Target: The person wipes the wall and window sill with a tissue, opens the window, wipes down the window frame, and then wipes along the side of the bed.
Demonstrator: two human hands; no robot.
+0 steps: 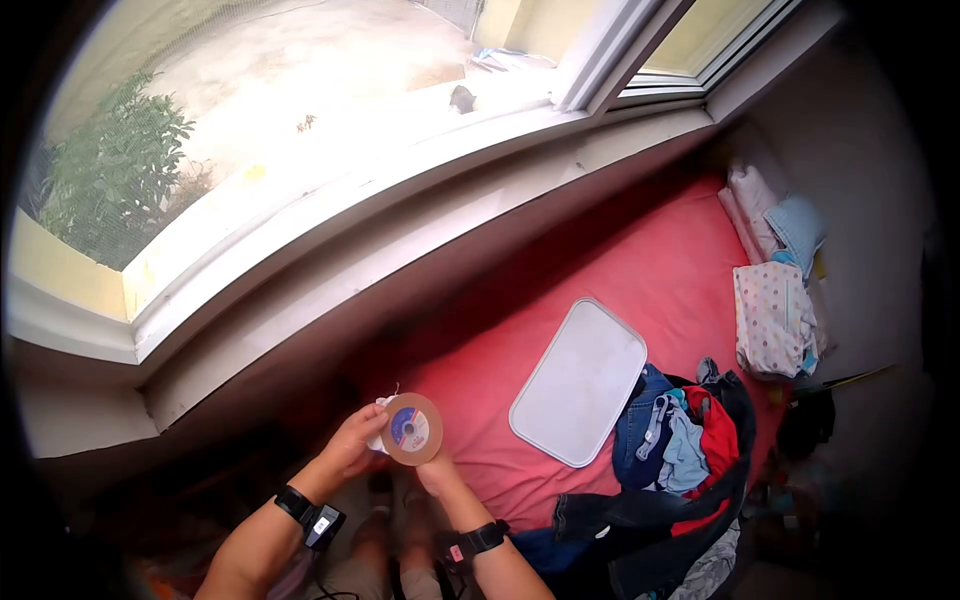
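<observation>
My left hand [356, 442] grips the left edge of a round brown disc [430, 412] with its thumb and fingers. The disc looks like an abrasive cutting disc, with a blue and white label and a small centre hole. Something white [382, 403], too hidden to name, shows beside it under the same fingers. My right hand [434, 474] is at the disc's lower right edge, its fingers mostly hidden behind it. Both wrists wear black straps with small devices. The disc is held in the air above my legs, near the bed's edge.
A red-sheeted bed [660, 240] carries a pale rounded panel [580, 385] and a heap of clothes [680, 450]. Folded bedding [775, 310] is stacked at the far right. A window sill [430, 235] runs along the left, with a plant [118, 165] outside.
</observation>
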